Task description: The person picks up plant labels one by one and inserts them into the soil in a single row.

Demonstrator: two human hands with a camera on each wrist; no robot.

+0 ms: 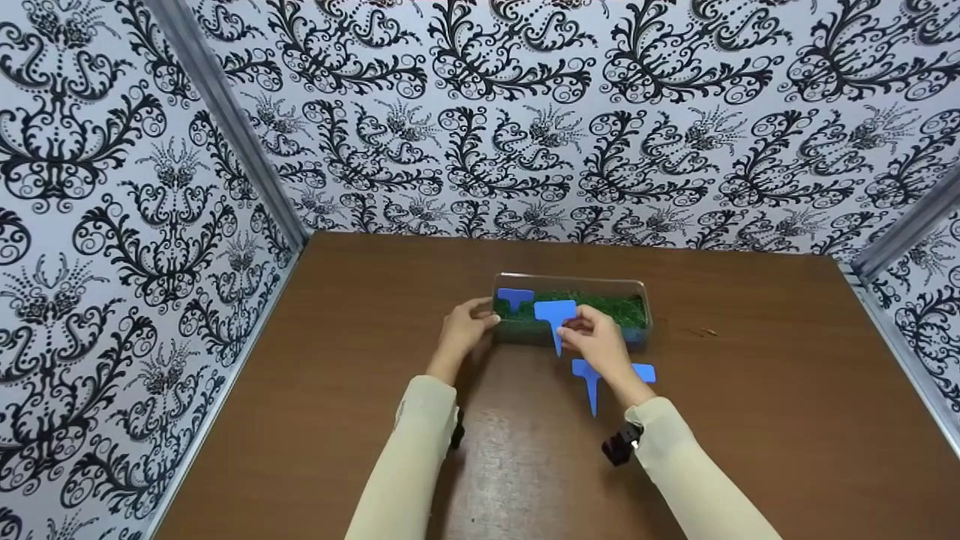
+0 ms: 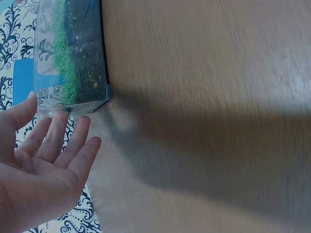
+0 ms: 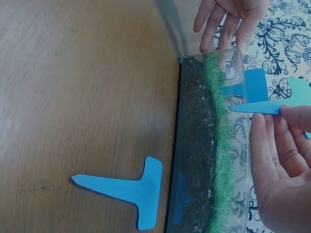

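Observation:
A clear plastic box (image 1: 517,331) holds dark soil (image 3: 194,111) topped with green grass (image 1: 622,306). One blue T-shaped plant label (image 1: 516,298) stands in the grass at the box's left end. My right hand (image 1: 596,341) pinches another blue plant label (image 1: 555,310) by its stem, tip pointing down, over the front of the box. At the left end wall, my left hand (image 1: 465,326) has its fingers extended, fingertips right at the wall and thumb near the rim, as the left wrist view shows.
On the brown table (image 1: 360,337), a loose blue plant label (image 1: 591,381) lies in front of the box. A second one (image 1: 643,373) is partly hidden behind my right wrist. Small debris (image 1: 707,331) lies right of the box. Patterned walls (image 1: 525,150) enclose the table's back and sides.

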